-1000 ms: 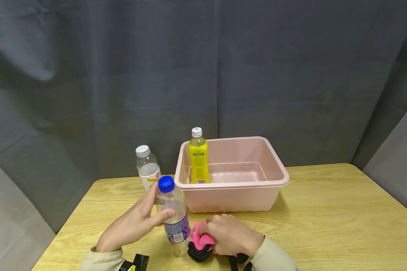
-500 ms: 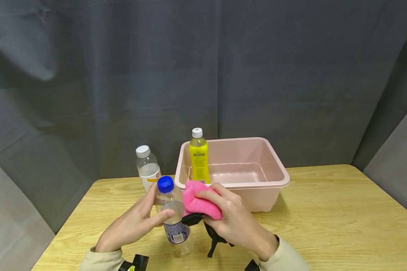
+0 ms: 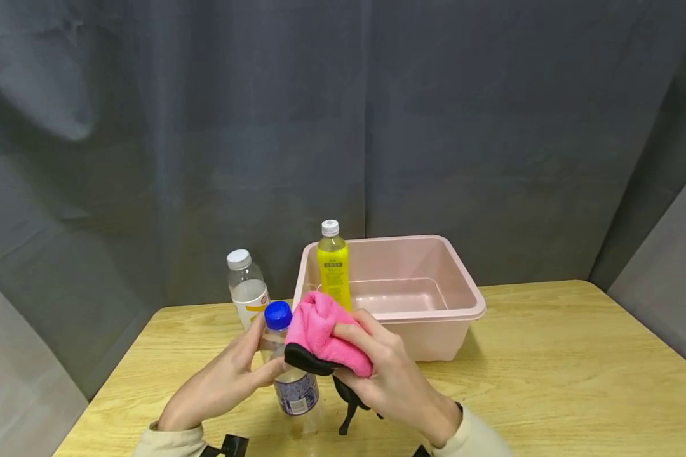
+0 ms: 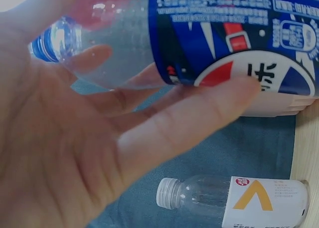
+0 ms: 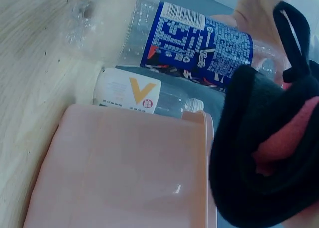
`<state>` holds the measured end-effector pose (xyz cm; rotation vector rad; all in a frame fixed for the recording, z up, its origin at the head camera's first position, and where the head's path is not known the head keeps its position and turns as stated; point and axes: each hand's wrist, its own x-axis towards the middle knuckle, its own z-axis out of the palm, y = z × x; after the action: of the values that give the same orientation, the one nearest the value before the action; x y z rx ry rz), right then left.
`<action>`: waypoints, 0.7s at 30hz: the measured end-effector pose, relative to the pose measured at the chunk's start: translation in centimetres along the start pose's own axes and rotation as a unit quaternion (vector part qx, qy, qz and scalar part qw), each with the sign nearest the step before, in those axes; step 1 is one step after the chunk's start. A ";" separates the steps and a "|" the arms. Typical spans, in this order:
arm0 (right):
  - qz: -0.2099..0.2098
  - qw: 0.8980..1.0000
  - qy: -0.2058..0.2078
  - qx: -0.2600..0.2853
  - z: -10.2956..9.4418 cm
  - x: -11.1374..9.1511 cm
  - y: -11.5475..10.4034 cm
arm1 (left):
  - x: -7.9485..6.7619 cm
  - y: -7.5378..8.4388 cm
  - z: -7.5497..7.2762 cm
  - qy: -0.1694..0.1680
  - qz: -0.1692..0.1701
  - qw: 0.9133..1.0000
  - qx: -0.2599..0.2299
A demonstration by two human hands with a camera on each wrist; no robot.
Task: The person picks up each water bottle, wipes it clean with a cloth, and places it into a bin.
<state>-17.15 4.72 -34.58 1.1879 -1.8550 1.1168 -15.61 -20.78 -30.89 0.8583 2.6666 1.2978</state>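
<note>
Near left of the basin (image 3: pixel 431 339), the left hand (image 3: pixel 223 384) grips a blue-capped plastic bottle (image 3: pixel 296 392) and the right hand (image 3: pixel 394 371) pinches a pink-and-black cloth (image 3: pixel 320 327).

looks like a makeshift curtained-off booth tbh, dark grey curtain (image 3: pixel 263 127) hung beyond the left hand (image 3: pixel 217 384) and right hand (image 3: pixel 390 369), pale panels (image 3: pixel 20 374) out to either side of them, wood-look table (image 3: pixel 549 368) underneath
</note>
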 end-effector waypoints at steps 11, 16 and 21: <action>0.044 0.990 -0.122 -0.054 -0.9 -0.6 0.5 | -0.3 0.4 0.2 0.023 -0.054 0.998 0.029; 0.091 0.959 -0.250 -0.096 -0.3 -1.4 1.2 | -0.5 0.4 0.1 0.026 -0.054 0.997 0.039; 0.122 0.908 -0.372 -0.152 0.7 -2.6 1.9 | -0.3 0.5 0.3 0.024 -0.051 0.998 0.038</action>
<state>-17.98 5.40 -37.68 1.3211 -2.6952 0.4587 -15.10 -20.49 -30.77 0.6954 2.7735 1.2164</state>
